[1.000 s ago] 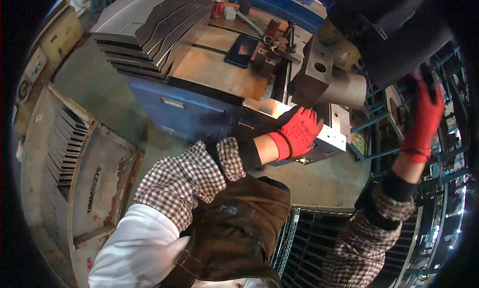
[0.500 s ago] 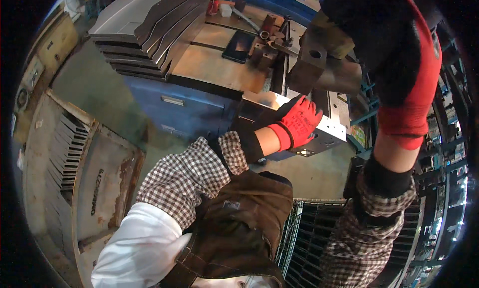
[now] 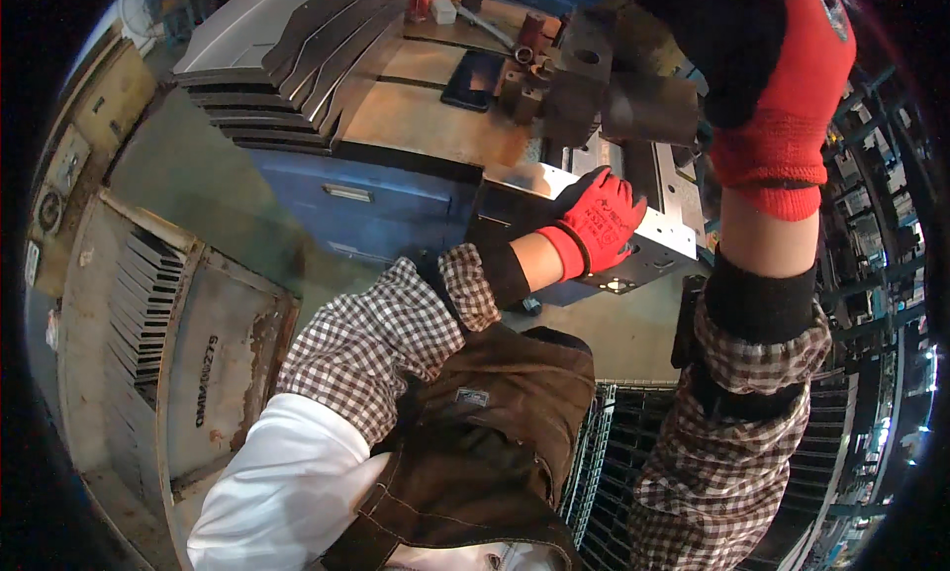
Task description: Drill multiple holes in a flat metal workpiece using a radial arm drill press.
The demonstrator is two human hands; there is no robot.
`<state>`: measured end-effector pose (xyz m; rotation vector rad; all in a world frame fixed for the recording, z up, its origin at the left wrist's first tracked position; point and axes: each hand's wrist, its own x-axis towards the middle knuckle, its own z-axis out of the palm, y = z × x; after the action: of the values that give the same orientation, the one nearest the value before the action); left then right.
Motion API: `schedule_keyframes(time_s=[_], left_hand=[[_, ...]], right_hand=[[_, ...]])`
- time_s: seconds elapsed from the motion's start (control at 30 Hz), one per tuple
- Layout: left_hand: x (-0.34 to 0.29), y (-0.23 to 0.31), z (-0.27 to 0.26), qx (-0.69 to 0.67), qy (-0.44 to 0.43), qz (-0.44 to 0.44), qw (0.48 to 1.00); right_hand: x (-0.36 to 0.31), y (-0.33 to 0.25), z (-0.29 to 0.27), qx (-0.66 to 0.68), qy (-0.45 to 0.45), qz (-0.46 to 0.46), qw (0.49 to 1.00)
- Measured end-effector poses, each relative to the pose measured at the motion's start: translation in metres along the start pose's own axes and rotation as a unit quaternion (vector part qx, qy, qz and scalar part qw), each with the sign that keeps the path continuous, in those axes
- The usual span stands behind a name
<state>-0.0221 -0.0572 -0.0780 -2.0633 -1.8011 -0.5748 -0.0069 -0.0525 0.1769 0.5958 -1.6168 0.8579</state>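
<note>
My left hand (image 3: 600,222), in a red and black work glove, has its fingers curled over the near edge of a shiny metal part with holes (image 3: 665,237). This part lies at the near right corner of the work table. My right hand (image 3: 782,86), in a matching glove, is raised at the upper right. It is beside a dark, blocky machine head (image 3: 586,61) with a dark cylinder (image 3: 651,108), which hangs over the metal part. The right fingers merge with the dark shapes there, so their grip is hidden.
Dark cut plates (image 3: 287,66) are stacked at the table's left. A black phone-like slab (image 3: 472,80), a wrench (image 3: 490,27) and a red-brown cylinder (image 3: 531,29) lie behind. Blue drawers (image 3: 366,200) are below, a rusty metal cabinet (image 3: 223,363) at left, and racks (image 3: 881,264) at right.
My right hand has moved up and to the left. The dark machine head has shifted left over the table. My left hand stays on the metal part.
</note>
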Motion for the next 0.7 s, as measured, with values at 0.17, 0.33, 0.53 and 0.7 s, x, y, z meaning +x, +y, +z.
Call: schedule_keyframes(time_s=[0.17, 0.33, 0.53, 0.7], left_hand=[[-0.001, -0.003, 0.003, 0.008, 0.021, -0.001, 1.0], [0.0, -0.001, 0.001, 0.008, 0.013, 0.001, 1.0], [-0.001, -0.002, 0.001, 0.005, -0.005, 0.007, 1.0], [-0.001, -0.003, 0.007, 0.003, 0.001, 0.006, 1.0]], right_hand=[[0.002, -0.011, 0.007, 0.016, 0.022, 0.054, 0.998], [-0.002, -0.025, 0.012, 0.025, 0.066, 0.129, 0.989], [-0.018, -0.017, 0.028, -0.049, 0.129, 0.103, 0.985], [-0.017, -0.029, 0.031, -0.055, 0.13, 0.138, 0.98]])
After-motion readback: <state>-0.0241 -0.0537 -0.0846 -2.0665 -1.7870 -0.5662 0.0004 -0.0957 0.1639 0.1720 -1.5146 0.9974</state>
